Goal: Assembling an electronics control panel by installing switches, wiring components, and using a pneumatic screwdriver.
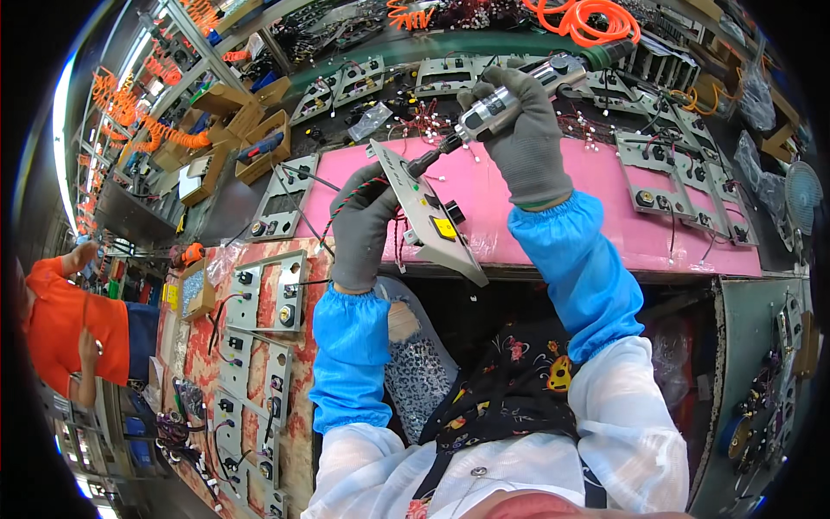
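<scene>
My right hand (526,143), in a grey glove, is wrapped round a silver air screwdriver (558,73) with a green tail end. The driver slants down to the left, its dark tip (421,164) at the upper part of a light grey metal panel (417,206). Whether the tip touches a screw there, I cannot tell. Gripping the panel's left edge, my gloved left hand (361,227) keeps it tilted above the bench's front edge. A yellow switch (444,228) and a black part (455,211) sit on the panel. Red and black twisted wires (346,203) hang beside the left hand.
Pink sheeting (596,195) covers the bench, with several wired panels (661,186) on the right. More panels (246,329) lie on the left table. Cardboard boxes (264,143) stand at the far left. An orange coiled hose (584,22) hangs behind. A person in orange (82,320) stands left.
</scene>
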`<state>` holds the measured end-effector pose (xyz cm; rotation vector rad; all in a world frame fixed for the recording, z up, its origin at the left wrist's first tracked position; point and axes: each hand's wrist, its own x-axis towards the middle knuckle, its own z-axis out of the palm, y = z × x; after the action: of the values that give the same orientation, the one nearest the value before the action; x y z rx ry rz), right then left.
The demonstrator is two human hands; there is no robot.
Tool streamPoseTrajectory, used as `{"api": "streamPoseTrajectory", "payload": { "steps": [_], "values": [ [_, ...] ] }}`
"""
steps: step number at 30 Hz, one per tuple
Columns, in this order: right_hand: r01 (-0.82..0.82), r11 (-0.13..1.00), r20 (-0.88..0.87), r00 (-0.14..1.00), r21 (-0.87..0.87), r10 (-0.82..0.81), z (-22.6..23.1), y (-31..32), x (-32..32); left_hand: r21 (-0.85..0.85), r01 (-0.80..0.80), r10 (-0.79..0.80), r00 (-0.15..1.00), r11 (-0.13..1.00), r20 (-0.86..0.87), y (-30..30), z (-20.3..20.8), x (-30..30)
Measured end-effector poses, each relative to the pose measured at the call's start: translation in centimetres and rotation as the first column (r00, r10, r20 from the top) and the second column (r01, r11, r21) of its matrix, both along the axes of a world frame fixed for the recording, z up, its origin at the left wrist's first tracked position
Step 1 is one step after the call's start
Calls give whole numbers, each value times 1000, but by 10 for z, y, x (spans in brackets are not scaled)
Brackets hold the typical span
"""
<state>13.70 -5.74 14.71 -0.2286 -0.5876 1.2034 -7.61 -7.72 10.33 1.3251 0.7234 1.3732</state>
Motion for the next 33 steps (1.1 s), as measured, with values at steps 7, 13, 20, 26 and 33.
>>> {"api": "streamPoseTrajectory", "payload": {
  "steps": [7, 13, 20, 26, 33],
  "values": [
    [-45, 999, -36, 998, 16, 45, -6, 10, 6, 11, 25, -25, 1000, 1000, 8, 3, -1, 2],
    [-16, 998, -20, 1000, 68, 17, 0, 6, 8, 20, 4, -4, 1000, 1000, 20, 1, -4, 2],
    [216, 946, 680, 733, -242, 6, -14, 18, 123, -9, 84, -84, 996, 996, -29, -18, -9, -13],
    [664, 680, 776, -591, 312, 220, -66, 10, 157, 93, 22, -16, 998, 995, -57, -57, -58, -20],
    [702, 643, 656, -645, 306, 392, -107, 19, 175, -11, -372, 362, 893, 928, 268, -84, -46, 25]
  ]
}}
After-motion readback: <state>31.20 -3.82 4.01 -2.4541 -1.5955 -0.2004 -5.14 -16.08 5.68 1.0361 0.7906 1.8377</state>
